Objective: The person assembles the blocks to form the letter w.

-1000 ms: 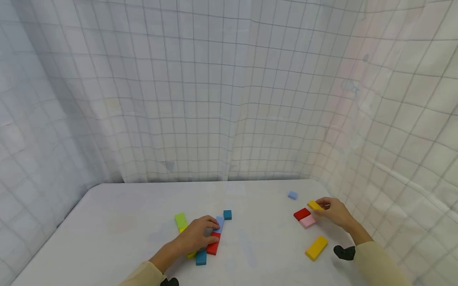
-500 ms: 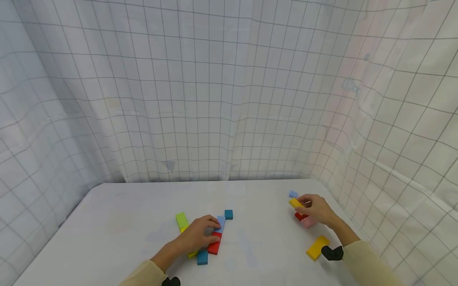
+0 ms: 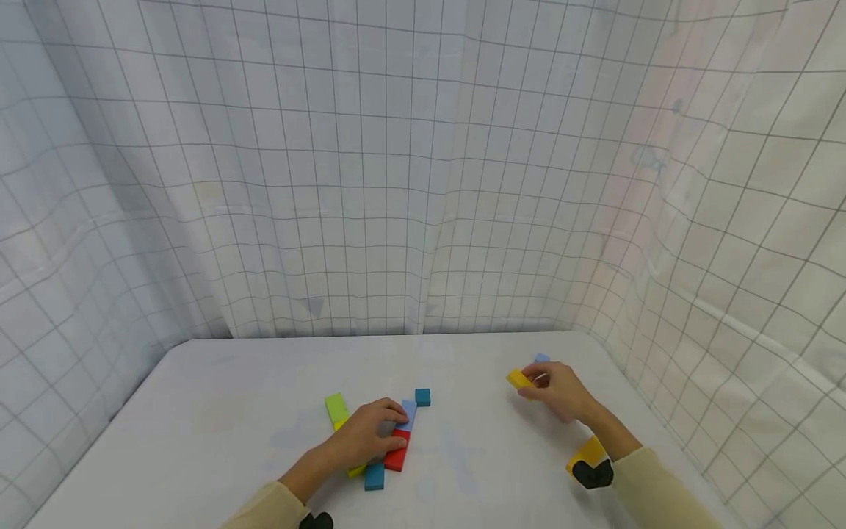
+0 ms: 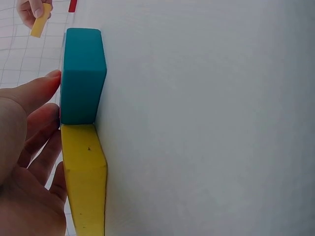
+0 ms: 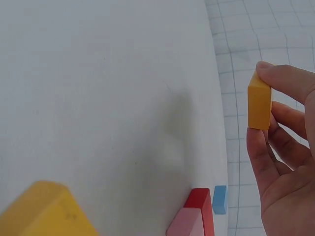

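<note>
My right hand (image 3: 562,389) pinches a yellow block (image 3: 519,379) between thumb and fingertips, raised over the table's right side. In the right wrist view, that yellow block (image 5: 259,103) is held clear of the surface. My left hand (image 3: 360,441) rests at a cluster of flat blocks, its thumb on the red block (image 3: 397,457) and its fingertips at the light blue block (image 3: 409,413). The cluster also has a lime green block (image 3: 335,406), a mostly covered yellow block and a teal block (image 3: 374,476). A small teal block (image 3: 423,397) sits at its upper right.
On the right lie another yellow block (image 3: 588,452), partly behind the wrist strap, and a small light blue block (image 3: 542,358). A dark red block (image 5: 206,206) and a pink block (image 5: 187,222) show in the right wrist view. Grid-patterned curtains surround the white table (image 3: 231,411).
My right hand has moved left with the yellow block, passing over the dark red and pink blocks. The left hand has stayed at the cluster.
</note>
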Demonstrator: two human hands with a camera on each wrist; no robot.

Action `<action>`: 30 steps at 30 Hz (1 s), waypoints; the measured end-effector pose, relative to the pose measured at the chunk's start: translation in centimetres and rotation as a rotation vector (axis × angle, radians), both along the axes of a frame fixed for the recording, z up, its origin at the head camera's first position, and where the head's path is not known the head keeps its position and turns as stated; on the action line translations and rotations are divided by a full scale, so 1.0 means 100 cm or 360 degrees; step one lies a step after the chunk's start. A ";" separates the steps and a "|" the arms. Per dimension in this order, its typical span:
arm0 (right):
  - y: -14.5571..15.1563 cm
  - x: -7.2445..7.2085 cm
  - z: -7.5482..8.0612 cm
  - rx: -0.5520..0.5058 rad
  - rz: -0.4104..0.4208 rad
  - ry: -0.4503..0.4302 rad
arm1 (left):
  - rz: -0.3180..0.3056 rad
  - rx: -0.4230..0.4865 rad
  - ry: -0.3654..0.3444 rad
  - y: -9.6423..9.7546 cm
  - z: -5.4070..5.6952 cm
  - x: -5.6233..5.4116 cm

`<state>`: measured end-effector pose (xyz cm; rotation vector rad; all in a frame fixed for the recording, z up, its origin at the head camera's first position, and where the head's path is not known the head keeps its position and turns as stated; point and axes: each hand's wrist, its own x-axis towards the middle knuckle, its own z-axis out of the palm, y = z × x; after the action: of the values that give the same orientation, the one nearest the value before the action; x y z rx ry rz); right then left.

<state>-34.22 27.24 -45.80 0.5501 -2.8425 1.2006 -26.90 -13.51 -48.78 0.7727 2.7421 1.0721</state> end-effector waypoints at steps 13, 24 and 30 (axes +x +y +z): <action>-0.043 0.008 -0.014 -0.0052 0.0094 0.0029 | 0.0010 -0.0008 -0.0021 0.000 -0.001 0.000; -0.080 0.016 -0.023 -0.0043 0.0128 0.0028 | 0.0003 -0.0022 -0.0006 0.001 0.001 0.000; -0.102 0.021 -0.030 -0.0025 0.0209 0.0038 | 0.0003 -0.0027 0.0000 0.001 0.001 -0.001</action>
<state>-32.09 17.02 -48.80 0.7553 -2.8136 1.2249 -26.97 -13.39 -48.64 0.7683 2.7487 1.0482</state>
